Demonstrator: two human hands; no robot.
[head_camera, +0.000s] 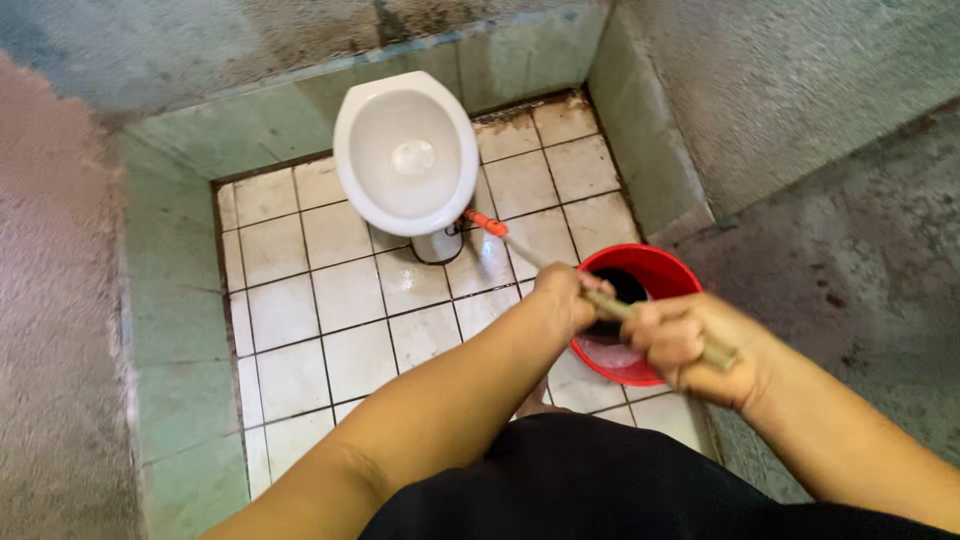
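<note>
Both my hands grip a long pale brush handle (525, 250) that slants from lower right to upper left. My left hand (563, 297) holds it further down the shaft, my right hand (690, 345) holds the near end. The handle's orange tip (486, 223) reaches the floor beside the base of a white toilet bowl (405, 150). The brush head itself is hidden behind the bowl's base.
A red bucket (655, 268) with dark water stands on the white tiled floor (330, 320) just under my hands. Pale green tiled kerbs (180, 390) and rough stained concrete walls (60, 300) close in the small stall on three sides.
</note>
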